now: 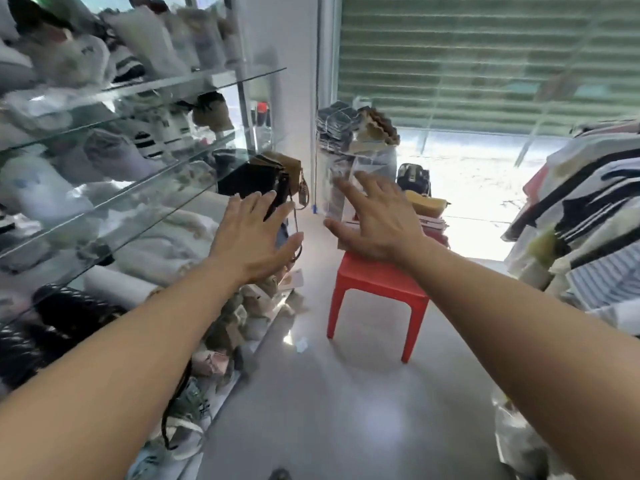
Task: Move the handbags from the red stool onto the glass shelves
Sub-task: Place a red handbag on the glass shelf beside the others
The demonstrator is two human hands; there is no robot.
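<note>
Two splayed hands (252, 237) (377, 223), one red stool (374, 284)

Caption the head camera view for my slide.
Open hands outstretched: left hand by black handbag at glass shelf, right hand over red stool.

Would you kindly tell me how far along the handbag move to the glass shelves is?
Done: a black handbag and a brown handbag sit at the end of a glass shelf. In hand: nothing; the left hand is open beside the black handbag, the right hand open over the red stool. Left: a yellow bag and a dark bag behind the right hand, apparently by the stool.
</note>
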